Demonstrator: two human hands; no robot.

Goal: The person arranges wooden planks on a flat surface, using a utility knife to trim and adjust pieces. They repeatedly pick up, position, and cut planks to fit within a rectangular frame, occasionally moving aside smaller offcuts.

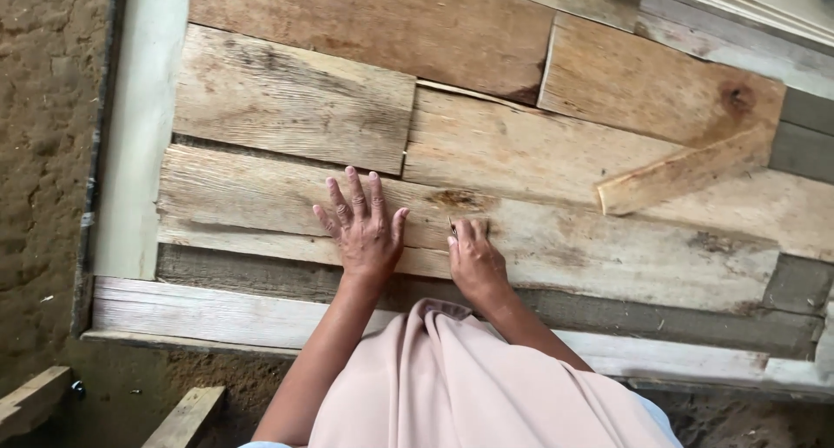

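Observation:
My left hand (363, 226) lies flat, fingers spread, on a long rough wooden plank (608, 248) that runs across a bed of weathered boards. My right hand (473, 258) rests just to the right of it on the same plank, fingers curled around a small thin object, possibly a pencil or nail, held tip-down against the wood; it is too small to name. Both forearms reach out from over a pale pink garment (469, 387) at the bottom.
Other planks (295, 100) lie side by side above. A short narrow offcut (678, 177) sits slanted at right. A pale wooden frame (139, 126) borders the left and lower sides. Bare earth (43, 152) lies at left, with two wood pieces (187, 418) at bottom left.

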